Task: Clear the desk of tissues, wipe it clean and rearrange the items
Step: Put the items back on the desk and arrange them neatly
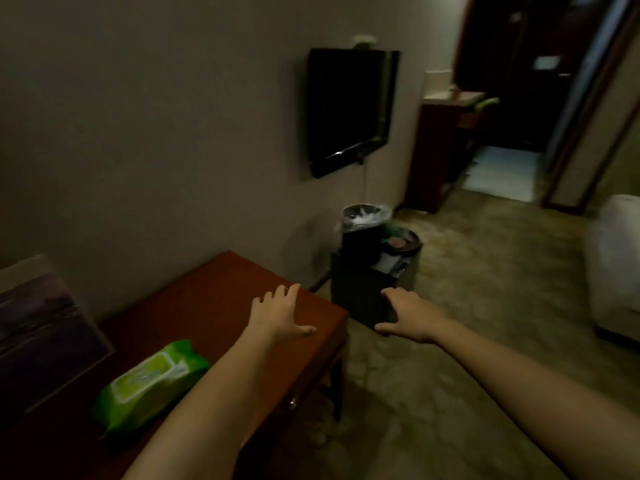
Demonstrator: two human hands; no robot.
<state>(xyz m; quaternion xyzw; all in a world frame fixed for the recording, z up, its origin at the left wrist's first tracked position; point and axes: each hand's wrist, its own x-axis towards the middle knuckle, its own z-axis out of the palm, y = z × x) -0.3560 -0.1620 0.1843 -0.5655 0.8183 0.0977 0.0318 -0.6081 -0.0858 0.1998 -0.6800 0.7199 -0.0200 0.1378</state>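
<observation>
The green pack of wipes [152,386] lay at the left of the desk [214,292], its long axis slanting from near left to far right, closer to the person than the left hand [280,315], which was spread and empty over the desk's far right corner. The right hand [407,315], also loose and empty, hung past the desk edge toward the bins [356,296], so the left looked nearer to the pack.

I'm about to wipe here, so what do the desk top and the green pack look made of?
Desk: reddish-brown wood or veneer, smooth with a faint sheen; which one cannot be told. Green pack: soft plastic film, glossy and crinkled at the ends, pale label flap on top.
</observation>
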